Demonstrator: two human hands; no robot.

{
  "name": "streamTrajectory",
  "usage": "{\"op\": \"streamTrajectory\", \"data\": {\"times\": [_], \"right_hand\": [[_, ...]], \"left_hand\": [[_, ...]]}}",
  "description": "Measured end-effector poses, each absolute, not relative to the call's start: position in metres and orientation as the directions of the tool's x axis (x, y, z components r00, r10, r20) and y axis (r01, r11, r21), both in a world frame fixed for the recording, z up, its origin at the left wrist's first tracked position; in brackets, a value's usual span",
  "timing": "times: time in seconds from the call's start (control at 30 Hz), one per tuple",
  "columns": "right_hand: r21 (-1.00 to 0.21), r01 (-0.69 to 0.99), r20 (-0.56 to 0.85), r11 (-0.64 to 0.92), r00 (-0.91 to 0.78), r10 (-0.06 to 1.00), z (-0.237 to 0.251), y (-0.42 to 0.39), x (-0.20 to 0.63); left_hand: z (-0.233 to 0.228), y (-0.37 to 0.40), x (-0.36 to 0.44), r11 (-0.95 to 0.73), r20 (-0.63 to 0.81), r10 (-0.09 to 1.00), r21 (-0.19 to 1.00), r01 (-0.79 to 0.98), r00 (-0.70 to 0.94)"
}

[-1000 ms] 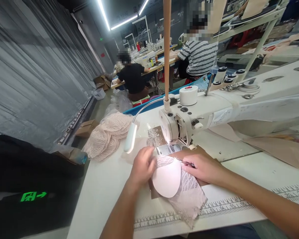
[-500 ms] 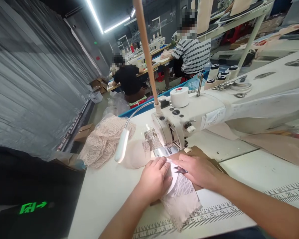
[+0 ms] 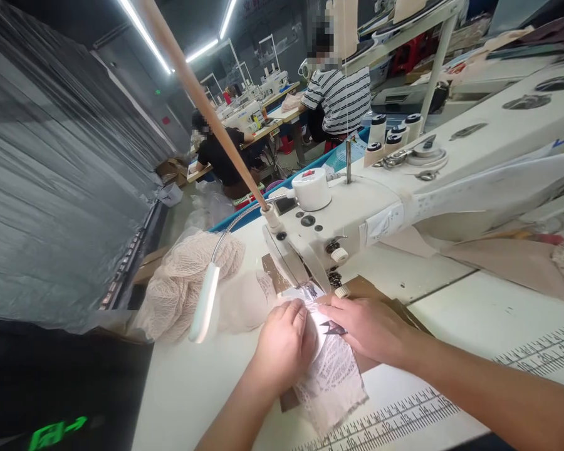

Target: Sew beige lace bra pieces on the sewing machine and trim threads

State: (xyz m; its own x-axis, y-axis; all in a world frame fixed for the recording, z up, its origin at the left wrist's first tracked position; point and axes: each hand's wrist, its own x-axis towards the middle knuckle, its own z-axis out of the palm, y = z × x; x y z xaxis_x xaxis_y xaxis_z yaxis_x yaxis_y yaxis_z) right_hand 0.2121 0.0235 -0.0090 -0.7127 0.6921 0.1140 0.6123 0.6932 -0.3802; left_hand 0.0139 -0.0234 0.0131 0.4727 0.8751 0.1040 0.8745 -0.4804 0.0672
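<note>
A pale pink lace fabric piece lies under the sewing machine head, its lower end reaching down to the printed ruler. On top of it is a smooth white piece with a curved edge. My left hand presses both from the left, fingers close together and thumb mostly hidden. From the right, my right hand rests at the fabric's edge near the presser foot. Tucked in that hand are small thread snips, their dark blades pointing left over the white piece. The needle itself is hard to make out.
A lit gooseneck lamp stands left of the machine, before a heap of lace pieces. Brown board lies around the sewing spot. Thread cones stand behind. Two people sit at other machines farther back.
The view has swung, so the machine appears farther left. Both hands and the lace have shifted slightly toward the presser foot, and my left thumb is now less visible. The snips remain in my right hand.
</note>
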Motion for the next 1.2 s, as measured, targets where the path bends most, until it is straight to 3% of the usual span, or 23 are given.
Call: {"op": "streamTrajectory", "data": {"times": [0.37,0.87,1.2], "right_hand": [[-0.409,0.663,0.079,0.627,-0.659,0.748,-0.017,0.027,0.210],[-0.428,0.623,0.063,0.655,-0.703,0.709,-0.006,0.028,0.215],[-0.412,0.628,0.065,0.660,-0.702,0.709,-0.011,0.029,0.212]], "left_hand": [[0.020,0.002,0.005,-0.524,-0.068,0.849,0.032,0.851,0.525],[0.020,0.005,0.001,-0.609,0.034,0.793,0.037,0.793,0.608],[0.010,0.000,0.004,-0.626,0.131,0.779,0.139,0.767,0.613]]}}
